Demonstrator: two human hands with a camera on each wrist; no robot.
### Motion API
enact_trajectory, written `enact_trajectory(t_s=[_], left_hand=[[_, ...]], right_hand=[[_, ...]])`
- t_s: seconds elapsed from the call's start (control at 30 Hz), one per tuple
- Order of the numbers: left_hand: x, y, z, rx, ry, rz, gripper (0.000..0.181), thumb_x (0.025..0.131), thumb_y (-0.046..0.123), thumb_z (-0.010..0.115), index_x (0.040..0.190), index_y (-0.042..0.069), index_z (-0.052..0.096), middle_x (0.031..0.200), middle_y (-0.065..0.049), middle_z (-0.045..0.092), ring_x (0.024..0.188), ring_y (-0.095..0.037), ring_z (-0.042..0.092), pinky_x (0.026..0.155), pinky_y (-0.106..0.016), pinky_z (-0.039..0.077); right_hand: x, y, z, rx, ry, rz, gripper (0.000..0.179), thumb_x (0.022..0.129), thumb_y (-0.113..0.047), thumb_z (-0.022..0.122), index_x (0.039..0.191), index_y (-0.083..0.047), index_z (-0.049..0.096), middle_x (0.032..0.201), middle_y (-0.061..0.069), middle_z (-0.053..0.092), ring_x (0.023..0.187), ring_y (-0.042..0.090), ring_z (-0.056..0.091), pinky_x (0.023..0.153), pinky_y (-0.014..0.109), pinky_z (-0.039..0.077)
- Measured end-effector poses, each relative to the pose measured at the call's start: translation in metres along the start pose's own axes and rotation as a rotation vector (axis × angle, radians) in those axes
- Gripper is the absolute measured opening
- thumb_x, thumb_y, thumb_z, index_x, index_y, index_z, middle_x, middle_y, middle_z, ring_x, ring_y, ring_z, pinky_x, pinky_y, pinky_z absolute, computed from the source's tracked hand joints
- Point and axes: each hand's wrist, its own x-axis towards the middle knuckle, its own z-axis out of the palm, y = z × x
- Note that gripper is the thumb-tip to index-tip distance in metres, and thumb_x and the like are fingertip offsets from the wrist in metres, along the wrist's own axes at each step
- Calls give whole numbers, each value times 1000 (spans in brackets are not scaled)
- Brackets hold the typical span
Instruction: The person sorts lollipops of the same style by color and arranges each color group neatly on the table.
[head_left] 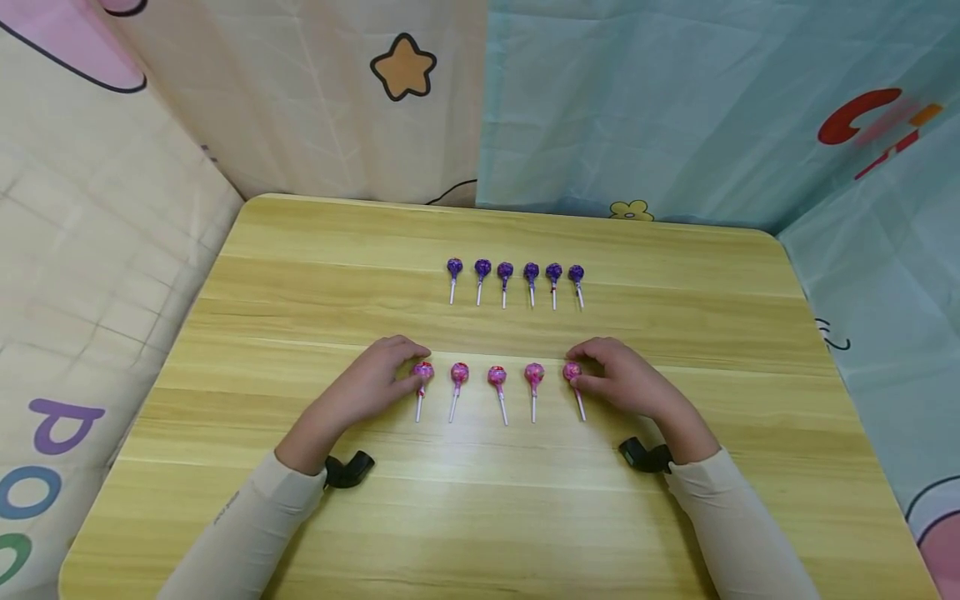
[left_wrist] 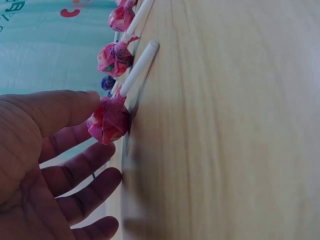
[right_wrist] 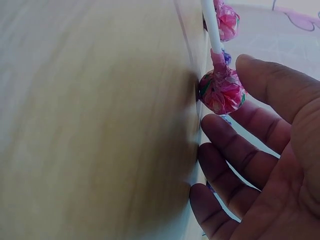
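Several pink-wrapped lollipops [head_left: 497,376] lie in a near row, heads away from the person and white sticks toward them. My left hand [head_left: 378,377] is at the row's left end, its thumb at the wrapped head of the leftmost lollipop [left_wrist: 109,120] and its index finger past the far side. At the other end my right hand [head_left: 626,377] reaches round the head of the rightmost lollipop [right_wrist: 223,92], thumb close beside it. In both wrist views the fingers are spread and loosely bent, with the other fingertips at the tabletop. Both lollipops lie on the table.
Farther back, several purple-wrapped lollipops [head_left: 531,272] form a second row with sticks toward the person. The wood-grain table [head_left: 480,517] has rounded corners. Printed curtains [head_left: 630,108] stand behind and beside it. A black wrist camera [head_left: 349,470] sits at each cuff.
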Motion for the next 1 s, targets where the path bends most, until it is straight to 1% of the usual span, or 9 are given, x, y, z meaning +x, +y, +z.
enact_trajectory(t_s=[0.23, 0.43, 0.73, 1.0], left_hand=[[1, 0, -3, 7, -7, 4, 35, 95, 22, 68, 123, 1, 66, 124, -13, 64, 121, -35, 55, 106, -51, 40], [1, -1, -1, 4, -10, 2, 33, 95, 22, 69, 121, 1, 67, 122, -13, 66, 119, -35, 56, 105, -51, 40], [2, -4, 4, 35, 8, 26, 26, 93, 20, 71, 114, 4, 71, 114, -11, 69, 111, -33, 58, 100, -49, 44], [2, -3, 5, 67, 30, 48, 24, 93, 19, 71, 112, 4, 71, 112, -10, 69, 111, -33, 57, 100, -48, 43]], right_hand=[[0, 1, 1, -8, 6, -22, 25, 95, -17, 68, 116, -4, 66, 118, 13, 65, 116, 35, 56, 102, 55, 40], [0, 2, 2, -10, 5, -29, 24, 95, -17, 69, 116, -4, 66, 117, 12, 65, 114, 33, 56, 101, 54, 41], [1, 4, 4, -18, 13, -40, 21, 94, -15, 69, 113, -5, 67, 113, 10, 66, 111, 31, 57, 100, 52, 42], [2, 3, 3, -44, 18, -48, 16, 93, -13, 71, 108, -7, 68, 111, 9, 65, 111, 31, 56, 101, 52, 41]])
